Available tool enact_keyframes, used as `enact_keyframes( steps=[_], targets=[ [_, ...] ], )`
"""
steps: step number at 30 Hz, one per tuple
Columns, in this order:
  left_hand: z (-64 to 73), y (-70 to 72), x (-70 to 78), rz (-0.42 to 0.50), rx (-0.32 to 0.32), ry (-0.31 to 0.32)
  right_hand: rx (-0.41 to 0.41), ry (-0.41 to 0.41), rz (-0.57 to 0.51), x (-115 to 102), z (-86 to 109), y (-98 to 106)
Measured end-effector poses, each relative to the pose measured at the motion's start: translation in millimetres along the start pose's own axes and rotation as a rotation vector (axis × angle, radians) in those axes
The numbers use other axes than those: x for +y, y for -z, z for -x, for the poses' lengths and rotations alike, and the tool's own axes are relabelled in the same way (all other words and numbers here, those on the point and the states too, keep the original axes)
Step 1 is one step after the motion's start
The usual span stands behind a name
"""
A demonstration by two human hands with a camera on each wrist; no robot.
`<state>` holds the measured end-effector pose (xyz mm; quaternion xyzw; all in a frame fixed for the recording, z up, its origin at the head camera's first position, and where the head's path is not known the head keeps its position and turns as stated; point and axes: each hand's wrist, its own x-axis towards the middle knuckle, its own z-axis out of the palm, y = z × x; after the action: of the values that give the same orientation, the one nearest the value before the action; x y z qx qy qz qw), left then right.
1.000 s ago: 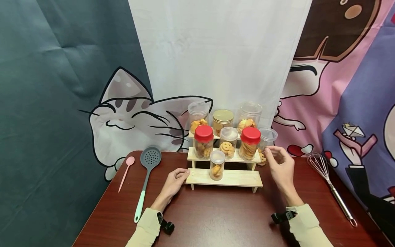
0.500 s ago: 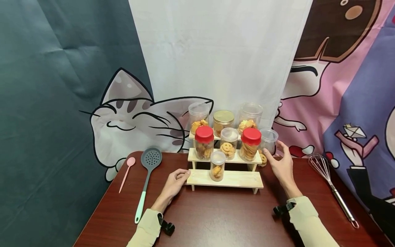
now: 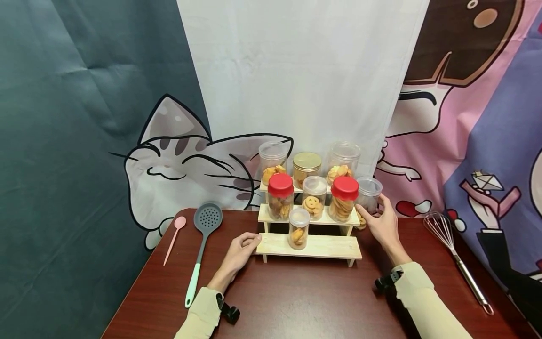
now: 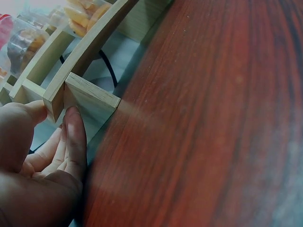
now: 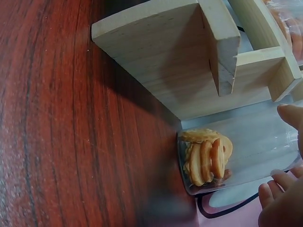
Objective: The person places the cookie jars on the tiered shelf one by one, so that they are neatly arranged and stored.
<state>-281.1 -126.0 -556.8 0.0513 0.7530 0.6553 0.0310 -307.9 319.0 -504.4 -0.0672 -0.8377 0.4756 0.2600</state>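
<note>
My left hand pinches the left end of the lowest step of a three-tier wooden stand. In the left wrist view the thumb lies by the top edge, with the fingers below it. Beside the stand's right end, my right hand holds a clear plastic jar between thumb and fingers. That jar stands on the table, and biscuits lie in its bottom. One small lidded jar sits on the lowest step.
Two red-lidded jars flank a clear jar on the middle step. Above are a gold-lidded jar and two tall clear jars. A pink spoon and grey skimmer lie left, a whisk right.
My right hand has moved in from beside the right-hand jar, and its thumb and fingers have closed around it. The left hand has stayed at the stand's end.
</note>
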Motion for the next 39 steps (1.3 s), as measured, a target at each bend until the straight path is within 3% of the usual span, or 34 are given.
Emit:
enact_keyframes(
  steps=[15,24,39],
  targets=[
    [-0.8,-0.7,-0.6,0.022,-0.007,-0.002,0.023,-0.004,-0.045,-5,7.5,9],
    [-2.2,-1.4,-1.8,0.049,-0.002,0.007,0.057,0.035,-0.083,-17,16.6,22],
    [-1.3,-0.2,-1.6,0.033,-0.008,0.007,0.118,0.076,-0.145,-33,47.9,52]
  ],
)
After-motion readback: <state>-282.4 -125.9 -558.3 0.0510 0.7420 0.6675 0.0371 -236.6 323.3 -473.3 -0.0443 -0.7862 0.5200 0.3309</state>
